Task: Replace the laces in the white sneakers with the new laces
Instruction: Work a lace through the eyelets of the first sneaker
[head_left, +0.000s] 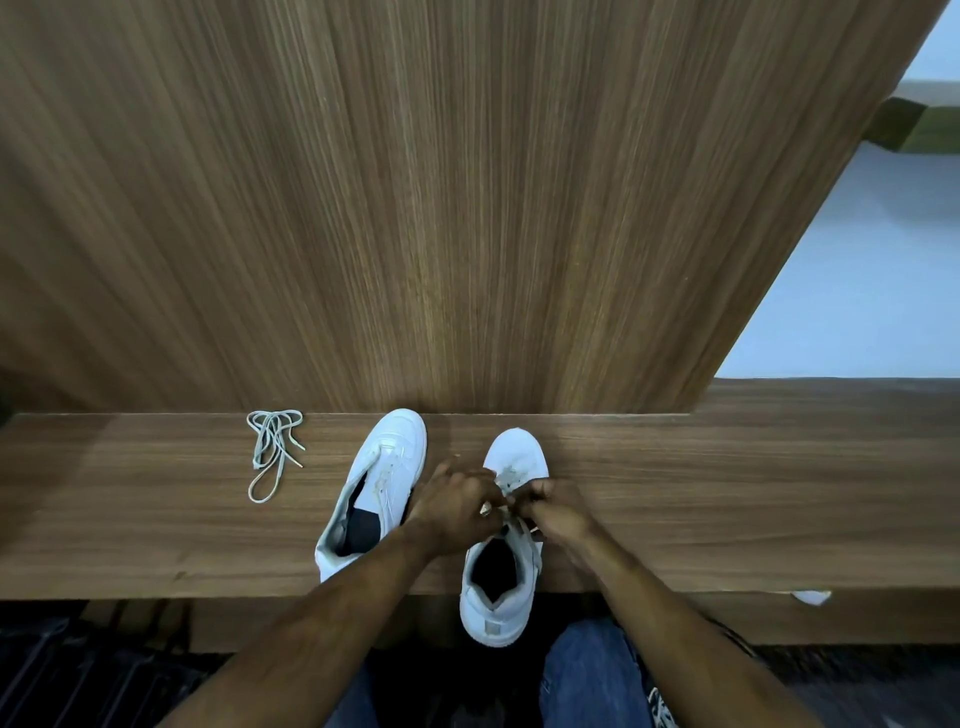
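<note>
Two white sneakers stand on a wooden ledge (727, 499), toes pointing away from me. The left sneaker (387, 462) lies angled with its lace still threaded. The right sneaker (501, 587) hangs its heel over the ledge's front edge. My left hand (457, 506) and my right hand (556, 509) meet over the right sneaker's lacing, and both pinch its lace (527, 532) with curled fingers. A loose grey lace (272, 449) lies bundled on the ledge to the left of the sneakers.
A tall wood panel (467, 208) rises directly behind the ledge. A pale wall (872, 270) shows at the right. My knees in blue jeans (587, 675) are below the ledge. A small white chip (810, 596) marks the ledge's front edge at right.
</note>
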